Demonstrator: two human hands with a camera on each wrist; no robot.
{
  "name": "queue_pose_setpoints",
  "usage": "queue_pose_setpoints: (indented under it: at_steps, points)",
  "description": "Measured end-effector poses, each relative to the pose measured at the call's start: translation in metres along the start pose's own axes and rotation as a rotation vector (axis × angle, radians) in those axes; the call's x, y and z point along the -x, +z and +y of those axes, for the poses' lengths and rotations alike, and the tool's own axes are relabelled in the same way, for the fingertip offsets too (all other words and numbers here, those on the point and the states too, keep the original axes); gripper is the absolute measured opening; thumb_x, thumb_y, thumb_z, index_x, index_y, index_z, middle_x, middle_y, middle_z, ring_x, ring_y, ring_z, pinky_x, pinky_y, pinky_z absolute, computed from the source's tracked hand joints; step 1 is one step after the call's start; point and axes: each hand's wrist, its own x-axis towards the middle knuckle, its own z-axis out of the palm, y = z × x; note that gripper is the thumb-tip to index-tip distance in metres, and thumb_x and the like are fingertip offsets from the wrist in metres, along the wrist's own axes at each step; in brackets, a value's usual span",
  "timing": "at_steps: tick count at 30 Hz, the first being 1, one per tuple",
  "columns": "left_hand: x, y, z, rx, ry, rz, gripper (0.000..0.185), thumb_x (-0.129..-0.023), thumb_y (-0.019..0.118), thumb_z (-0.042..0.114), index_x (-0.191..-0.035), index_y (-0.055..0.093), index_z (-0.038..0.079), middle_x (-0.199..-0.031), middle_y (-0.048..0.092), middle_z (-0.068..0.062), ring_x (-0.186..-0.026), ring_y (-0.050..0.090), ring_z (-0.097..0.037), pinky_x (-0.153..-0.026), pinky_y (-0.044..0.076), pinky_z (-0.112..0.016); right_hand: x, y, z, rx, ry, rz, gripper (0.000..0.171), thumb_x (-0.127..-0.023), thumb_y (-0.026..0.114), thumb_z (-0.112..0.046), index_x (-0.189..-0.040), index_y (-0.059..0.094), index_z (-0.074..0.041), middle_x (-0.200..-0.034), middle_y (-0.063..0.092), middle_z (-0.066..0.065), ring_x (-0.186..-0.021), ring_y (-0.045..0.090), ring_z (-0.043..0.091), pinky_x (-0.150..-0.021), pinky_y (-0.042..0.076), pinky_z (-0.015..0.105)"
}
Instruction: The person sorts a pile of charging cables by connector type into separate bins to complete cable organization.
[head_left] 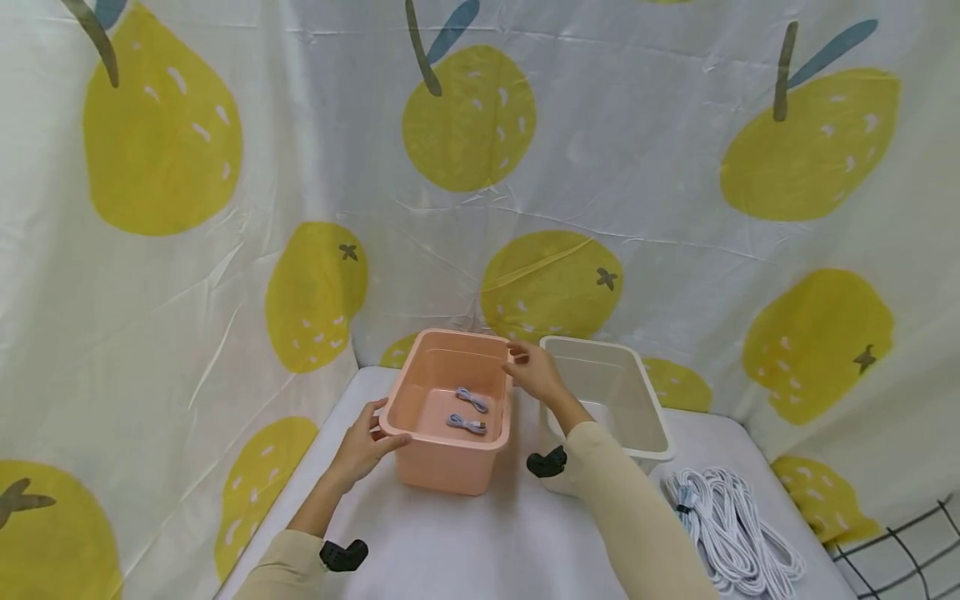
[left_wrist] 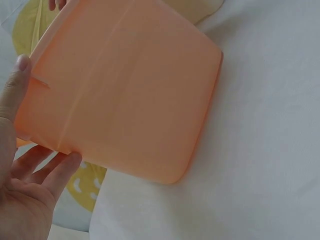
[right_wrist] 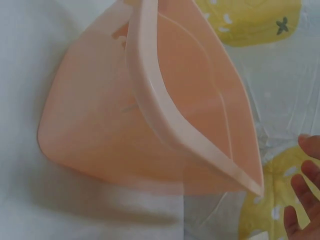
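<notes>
While my left hand (head_left: pixel 365 448) grips the pink bin (head_left: pixel 447 414) and my open right hand (head_left: pixel 534 372) just touches its rim, it could tip, spilling cables (head_left: pixel 468 412).

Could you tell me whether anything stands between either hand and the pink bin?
Nothing visible does. The left hand already grips the pink bin at its near left corner. The right hand is at the far right rim, with only a small open gap showing in the wrist view.
</notes>
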Motion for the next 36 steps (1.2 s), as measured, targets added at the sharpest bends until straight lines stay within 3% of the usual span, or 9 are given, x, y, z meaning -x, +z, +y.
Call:
queue_pose_setpoints:
  at_steps: [17, 29, 36]
  points:
    - [0.003, 0.000, 0.001, -0.006, -0.001, -0.008, 0.093, -0.087, 0.085, 0.039, -0.158, 0.033, 0.010, -0.142, 0.057, -0.024, -0.127, 0.058, -0.040, -0.100, 0.051, -0.053, 0.022, -0.026, 0.003, -0.007, -0.108, 0.006, 0.046, -0.095, 0.073, -0.005, -0.138, 0.060, 0.004, -0.126, 0.064, 0.027, -0.111, 0.064, 0.042, -0.092, 0.055, 0.051]
    - [0.010, 0.003, -0.002, 0.003, -0.005, -0.017, 0.094, -0.087, 0.085, 0.041, -0.159, 0.032, 0.010, -0.144, 0.054, -0.027, -0.128, 0.057, -0.043, -0.101, 0.050, -0.055, 0.049, -0.064, 0.019, 0.019, -0.063, 0.004, 0.052, -0.098, 0.074, -0.016, -0.144, 0.057, -0.001, -0.131, 0.063, 0.023, -0.117, 0.062, 0.041, -0.094, 0.054, 0.052]
    - [0.005, 0.001, 0.002, -0.016, 0.000, -0.009, 0.094, -0.087, 0.084, 0.043, -0.159, 0.032, 0.011, -0.143, 0.055, -0.024, -0.128, 0.057, -0.042, -0.100, 0.051, -0.054, 0.066, -0.091, 0.023, 0.039, -0.062, 0.038, 0.053, -0.099, 0.073, -0.017, -0.146, 0.055, -0.001, -0.132, 0.063, 0.023, -0.118, 0.061, 0.043, -0.093, 0.055, 0.053]
